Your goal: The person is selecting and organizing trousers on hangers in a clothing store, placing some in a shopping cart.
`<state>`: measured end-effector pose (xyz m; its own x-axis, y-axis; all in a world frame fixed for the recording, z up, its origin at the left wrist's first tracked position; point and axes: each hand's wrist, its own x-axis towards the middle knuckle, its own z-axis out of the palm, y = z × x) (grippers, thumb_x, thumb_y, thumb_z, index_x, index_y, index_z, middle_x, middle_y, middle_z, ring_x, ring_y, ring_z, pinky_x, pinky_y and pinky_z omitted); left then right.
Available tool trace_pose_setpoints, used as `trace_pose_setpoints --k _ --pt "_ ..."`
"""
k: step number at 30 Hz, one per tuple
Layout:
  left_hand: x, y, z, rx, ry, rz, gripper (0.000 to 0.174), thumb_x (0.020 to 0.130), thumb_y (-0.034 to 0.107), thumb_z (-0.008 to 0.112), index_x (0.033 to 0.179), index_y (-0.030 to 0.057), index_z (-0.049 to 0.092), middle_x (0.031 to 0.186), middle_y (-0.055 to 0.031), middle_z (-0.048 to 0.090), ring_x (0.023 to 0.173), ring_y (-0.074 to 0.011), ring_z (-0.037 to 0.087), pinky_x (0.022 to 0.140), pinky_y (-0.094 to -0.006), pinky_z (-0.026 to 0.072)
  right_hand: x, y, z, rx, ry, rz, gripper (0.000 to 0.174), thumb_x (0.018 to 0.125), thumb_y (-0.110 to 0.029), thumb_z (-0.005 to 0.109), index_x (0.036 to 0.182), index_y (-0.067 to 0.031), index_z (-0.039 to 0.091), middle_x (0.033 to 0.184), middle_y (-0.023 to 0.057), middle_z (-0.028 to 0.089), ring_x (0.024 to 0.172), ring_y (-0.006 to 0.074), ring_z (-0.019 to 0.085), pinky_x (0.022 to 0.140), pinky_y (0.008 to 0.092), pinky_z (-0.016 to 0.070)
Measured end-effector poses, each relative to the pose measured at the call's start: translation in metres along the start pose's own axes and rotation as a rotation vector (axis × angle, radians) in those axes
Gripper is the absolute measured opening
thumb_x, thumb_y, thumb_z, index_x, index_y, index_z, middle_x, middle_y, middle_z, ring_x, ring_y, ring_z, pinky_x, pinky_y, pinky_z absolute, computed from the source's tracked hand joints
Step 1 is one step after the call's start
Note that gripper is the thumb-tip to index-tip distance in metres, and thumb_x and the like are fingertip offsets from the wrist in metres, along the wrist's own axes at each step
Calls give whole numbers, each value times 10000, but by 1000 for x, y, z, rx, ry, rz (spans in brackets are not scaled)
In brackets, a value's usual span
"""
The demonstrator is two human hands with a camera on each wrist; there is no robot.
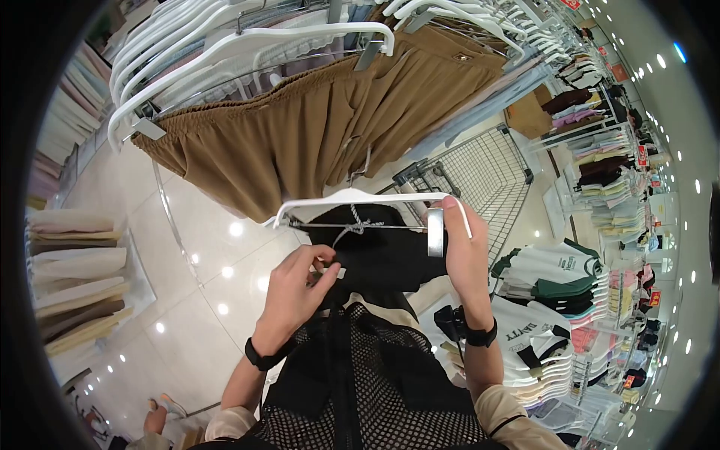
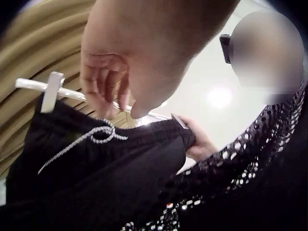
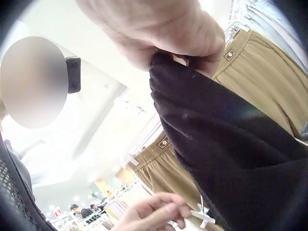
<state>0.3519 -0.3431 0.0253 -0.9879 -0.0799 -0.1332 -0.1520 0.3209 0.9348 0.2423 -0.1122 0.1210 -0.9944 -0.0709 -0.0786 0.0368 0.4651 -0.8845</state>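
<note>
A black garment (image 1: 382,259) with an elastic waistband and a knotted grey-white drawstring (image 2: 103,134) hangs by metal clips from a white hanger (image 1: 352,196). My right hand (image 1: 466,251) grips the hanger's right end and the garment's corner beside a clip (image 1: 436,232); in the right wrist view that hand (image 3: 178,33) has the black fabric bunched in its fingers. My left hand (image 1: 294,289) is in front of the garment, left of its middle. In the left wrist view, its loosely bent fingers (image 2: 103,96) hover over the waistband near the drawstring, holding nothing visible.
Brown trousers (image 1: 300,120) hang on a rack just beyond my hands, among many white hangers. A wire shopping cart (image 1: 487,180) stands past them at the right. Folded clothes (image 1: 79,262) lie at the left; printed shirts (image 1: 551,262) hang at the right.
</note>
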Motion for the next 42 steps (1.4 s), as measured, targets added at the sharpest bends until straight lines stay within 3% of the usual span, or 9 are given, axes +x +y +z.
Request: trace_pose_setpoints --k 8,13,16,22,24,30,34,38,42 --pt "42 -47 54 67 166 142 445 962 263 786 1276 -11 628 1247 -188 676 1094 -314 687 830 -388 571 -26 21 36 80 99 3 515 1150 -388 442 1043 35 715 835 40 663 710 98 565 661 266 457" --pt "64 -44 72 -188 292 -41 323 990 316 738 1011 2 666 713 -156 663 663 -345 662 648 -428 512 -36 28 39 123 138 -19 493 1149 -361 442 1059 48 703 895 61 684 757 110 586 698 275 479" --pt "73 -46 62 -37 321 -54 288 1003 295 704 939 17 672 662 -170 633 623 -375 627 621 -441 494 -38 31 36 135 153 -10 483 1146 -354 450 1048 43 707 899 58 686 769 103 585 707 271 471" --pt "38 -47 52 194 -61 -68 203 913 199 654 949 13 728 830 -208 705 810 -434 684 743 -496 548 -39 37 30 261 306 -3 451 1139 -345 474 1035 26 708 884 50 679 753 97 577 693 269 468" --pt "15 -62 69 105 -46 299 123 871 91 633 949 28 704 895 -170 702 863 -402 675 749 -485 552 -37 41 22 252 377 -21 448 1143 -326 467 1061 56 687 877 66 678 754 114 598 693 290 505" --pt "-22 -49 41 150 -126 371 163 782 -37 641 930 30 648 923 -96 667 869 -345 653 751 -480 543 -35 49 -11 228 482 -18 449 1136 -341 482 1035 34 706 882 48 689 748 88 570 706 265 460" --pt "-39 -86 11 264 -382 150 166 899 45 598 1036 61 692 1001 -132 702 957 -371 691 826 -469 569 -36 58 -28 288 509 4 448 1133 -348 491 1043 31 711 887 54 697 759 101 600 698 261 478" --pt "-59 -119 -26 506 -604 -243 440 1058 411 602 1376 110 636 1294 -192 710 1202 -382 669 1005 -475 539 -45 48 -43 312 526 -3 465 1132 -370 489 1031 28 707 886 54 690 740 110 614 654 265 480" --pt "-55 -99 -51 306 -416 -298 641 1005 383 707 1532 90 491 1459 -193 616 1303 -365 626 1093 -456 506 -54 43 -55 354 512 -78 472 1131 -371 482 1014 32 698 889 64 686 736 110 618 665 264 490"
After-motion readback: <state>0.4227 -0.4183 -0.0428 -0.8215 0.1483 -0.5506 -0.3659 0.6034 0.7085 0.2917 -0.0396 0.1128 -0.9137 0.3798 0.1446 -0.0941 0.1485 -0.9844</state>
